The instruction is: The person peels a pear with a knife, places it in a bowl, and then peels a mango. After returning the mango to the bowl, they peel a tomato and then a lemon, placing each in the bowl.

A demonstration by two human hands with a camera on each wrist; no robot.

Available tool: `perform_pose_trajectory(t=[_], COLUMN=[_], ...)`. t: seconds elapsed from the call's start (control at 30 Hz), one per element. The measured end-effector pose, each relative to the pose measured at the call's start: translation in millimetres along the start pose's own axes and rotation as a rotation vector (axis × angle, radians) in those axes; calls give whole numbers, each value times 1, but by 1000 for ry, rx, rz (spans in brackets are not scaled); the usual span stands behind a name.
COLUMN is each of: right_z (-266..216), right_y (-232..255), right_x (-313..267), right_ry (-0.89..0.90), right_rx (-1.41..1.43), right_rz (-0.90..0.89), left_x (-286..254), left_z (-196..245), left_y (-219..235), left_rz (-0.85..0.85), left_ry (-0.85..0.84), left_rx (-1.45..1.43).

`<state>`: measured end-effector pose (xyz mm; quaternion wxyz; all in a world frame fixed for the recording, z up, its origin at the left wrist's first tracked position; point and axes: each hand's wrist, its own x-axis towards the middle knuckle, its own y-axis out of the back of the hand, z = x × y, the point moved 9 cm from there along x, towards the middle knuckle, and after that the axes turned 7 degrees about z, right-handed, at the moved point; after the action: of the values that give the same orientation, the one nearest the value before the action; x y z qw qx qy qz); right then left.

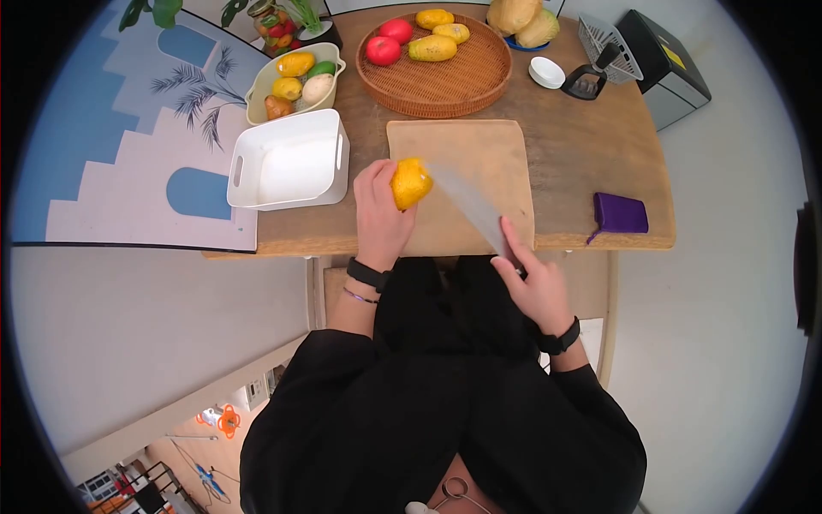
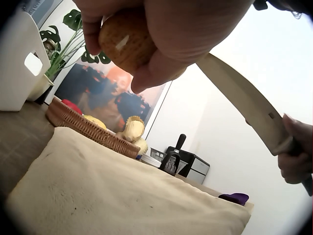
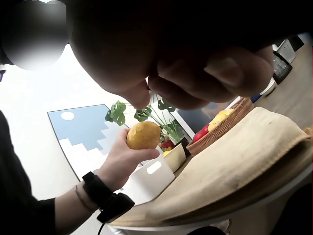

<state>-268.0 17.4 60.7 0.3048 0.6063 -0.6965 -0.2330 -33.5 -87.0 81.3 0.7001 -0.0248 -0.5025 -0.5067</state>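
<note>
My left hand [image 1: 383, 214] grips a yellow mango [image 1: 412, 183], held up above the left side of the tan mat [image 1: 479, 154]. Speckled skin shows on the mango in the left wrist view, partly covered by the fingers. In my right hand [image 1: 539, 287] is the handle of a large kitchen knife [image 2: 244, 98]. Its broad blade slants up and left, and in the head view the blurred tip overlaps the mango's right edge. The right wrist view shows the curled right fingers [image 3: 215, 73] close up, with the knife hidden there.
A white bin [image 1: 291, 163] stands left of the mat, with a cream basket [image 1: 253, 96] of fruit behind it. At the back is a round wicker tray [image 1: 445, 81] with red and yellow produce. Further right are a white bowl [image 1: 546, 72] and a purple pouch [image 1: 620, 213].
</note>
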Motion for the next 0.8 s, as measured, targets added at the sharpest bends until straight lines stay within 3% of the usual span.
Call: perform_pose_trajectory(t=[0.07, 0.17, 0.2, 0.27, 0.33, 0.37, 0.4, 0.43, 0.47, 0.5, 0.53, 0.63, 0.73, 0.8], right_z=[22, 48, 47, 23, -2, -13, -9, 9, 26, 43, 45, 25, -5, 15], right_y=[-6, 5, 6, 11, 7, 3, -2, -11, -17, -20, -20, -6, -3, -13], right_x=[0, 8, 9, 9, 6, 5, 7, 10, 11, 14, 15, 15, 13, 21], right_ry=[-88, -241, -236, -52, 93, 176, 176, 70, -36, -185, -181, -71, 160, 53], right_rx=[-138, -102, -100, 47, 138, 181, 180, 132, 83, -101, -98, 89, 95, 8], right_rz=[7, 27, 24, 87, 68, 25, 29, 33, 33, -14, -15, 108, 87, 86], left_x=[-1, -2, -3, -4, -4, -4, -7, -13, -16, -22, -26, -30, -26, -29], left_z=[-1, -6, -8, -7, -12, -8, -12, -17, -17, -22, -27, -33, -23, -22], left_y=[-1, 2, 1, 1, -8, -8, -12, -18, -20, -25, -30, -32, -35, -36], left_rz=[2, 34, 15, -8, -122, -122, -145, -167, -168, -163, -155, -220, -238, -258], left_ry=[-3, 26, 51, 74, 287, 283, 406, 532, 534, 625, 711, 735, 682, 738], left_rx=[6, -12, -29, -48, -176, -179, -309, -438, -438, -580, -721, -668, -736, -799])
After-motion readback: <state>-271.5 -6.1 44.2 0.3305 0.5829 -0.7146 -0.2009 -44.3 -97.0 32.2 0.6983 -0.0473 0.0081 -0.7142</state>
